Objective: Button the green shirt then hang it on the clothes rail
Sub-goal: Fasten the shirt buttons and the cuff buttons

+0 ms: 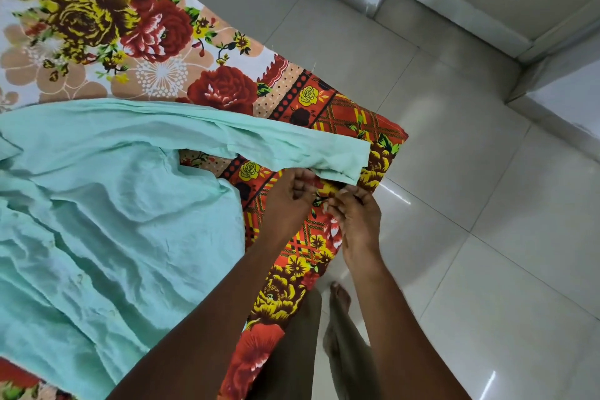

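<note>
A pale green shirt (107,204) lies spread and creased on a bed with a flowered sheet (136,42). One long sleeve stretches right toward the bed's corner and ends in a cuff (344,162). My left hand (292,191) and my right hand (355,211) are just below that cuff, fingers curled, close together. The left fingers touch the cuff's lower edge; the right fingertips reach its end. Whether either hand pinches cloth is hard to tell. No clothes rail is in view.
The bed's corner (389,136) juts over a glossy light tiled floor (470,204). My legs and bare feet (339,295) stand beside the bed edge. A white wall base and door frame (454,10) run along the top right.
</note>
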